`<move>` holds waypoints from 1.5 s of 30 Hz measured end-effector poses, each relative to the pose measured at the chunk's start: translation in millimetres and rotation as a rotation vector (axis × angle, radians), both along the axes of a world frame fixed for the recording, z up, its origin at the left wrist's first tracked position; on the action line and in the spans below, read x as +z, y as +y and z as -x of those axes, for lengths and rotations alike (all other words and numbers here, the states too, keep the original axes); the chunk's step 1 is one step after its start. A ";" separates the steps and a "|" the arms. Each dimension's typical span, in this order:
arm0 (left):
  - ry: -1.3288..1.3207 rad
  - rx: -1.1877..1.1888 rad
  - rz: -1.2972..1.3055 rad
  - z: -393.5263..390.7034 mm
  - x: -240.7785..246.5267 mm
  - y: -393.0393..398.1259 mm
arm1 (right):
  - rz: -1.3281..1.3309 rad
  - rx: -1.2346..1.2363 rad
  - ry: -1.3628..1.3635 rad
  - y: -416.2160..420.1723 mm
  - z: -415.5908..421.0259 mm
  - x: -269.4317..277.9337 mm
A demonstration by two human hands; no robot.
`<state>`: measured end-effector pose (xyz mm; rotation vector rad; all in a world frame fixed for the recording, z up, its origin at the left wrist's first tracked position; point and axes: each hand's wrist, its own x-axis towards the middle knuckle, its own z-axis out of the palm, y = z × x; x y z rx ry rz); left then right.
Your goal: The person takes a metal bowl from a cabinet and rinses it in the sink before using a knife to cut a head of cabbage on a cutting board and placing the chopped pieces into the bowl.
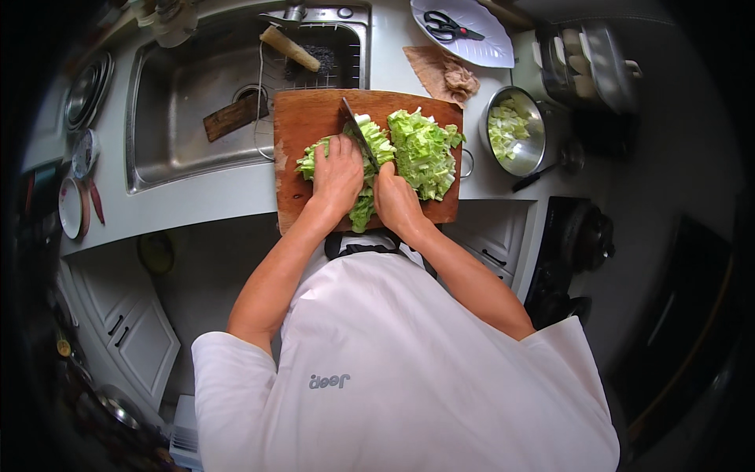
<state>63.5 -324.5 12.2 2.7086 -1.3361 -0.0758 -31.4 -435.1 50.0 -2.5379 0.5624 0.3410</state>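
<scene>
On a wooden cutting board [295, 124], my left hand [338, 177] presses down on leafy green cabbage [308, 158], fingers close to the blade. My right hand [398, 197] grips the handle of a kitchen knife [361, 134], whose blade points away from me and stands in the cabbage. Most of the handle is hidden by my fingers. To the right of the knife lies a heap of chopped cabbage [422, 153]. A loose leaf [362, 213] lies between my wrists at the board's near side.
Left of and behind the board is a steel sink [177, 118] holding a wooden block [233, 118] and a loofah [289, 48]. To the right stands a metal bowl [514, 131] with cut cabbage. Kitchen scissors [451, 26] lie on a white plate [498, 50] beside a brown cloth [433, 71].
</scene>
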 end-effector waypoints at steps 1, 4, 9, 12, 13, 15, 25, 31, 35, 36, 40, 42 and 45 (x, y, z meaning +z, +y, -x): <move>0.002 0.000 -0.002 0.2 -3.1 0.3 | -0.009 -0.010 0.006 0.9 -0.7 -1.4; 0.289 0.045 0.026 -6.4 22.7 1.0 | -0.033 -0.043 0.008 -1.3 -1.1 -1.8; 0.534 0.092 0.053 -14.7 25.9 8.9 | -0.062 -0.040 -0.041 -4.6 1.7 -6.5; 0.451 0.087 -0.054 -4.5 38.3 10.0 | -0.110 -0.020 -0.116 -9.8 4.3 -11.6; 0.435 0.114 -0.044 1.3 40.5 8.5 | -0.111 -0.017 -0.113 -10.0 4.0 -11.6; 0.403 0.168 -0.026 15.1 39.6 5.7 | -0.116 -0.010 -0.107 -9.5 3.2 -9.7; 0.264 0.215 0.081 34.4 10.8 3.4 | -0.134 0.035 -0.080 -30.3 -0.6 29.5; 0.236 0.225 0.070 36.1 5.4 3.1 | -0.130 0.133 -0.078 -31.1 24.4 55.5; 0.254 0.224 0.068 36.2 7.5 2.1 | -0.115 0.084 -0.020 -19.9 49.0 49.7; 0.262 0.225 0.069 37.0 8.3 2.6 | -0.113 0.071 -0.023 -15.9 53.9 44.8; 0.268 0.225 0.057 37.1 9.8 3.3 | -0.069 0.028 -0.001 -6.9 64.8 11.3; 0.271 0.215 0.047 38.7 10.0 2.8 | -0.028 0.011 -0.025 -4.0 67.3 2.2; 0.273 0.228 0.059 38.0 8.5 3.3 | -0.052 0.005 -0.039 -2.5 66.0 -0.6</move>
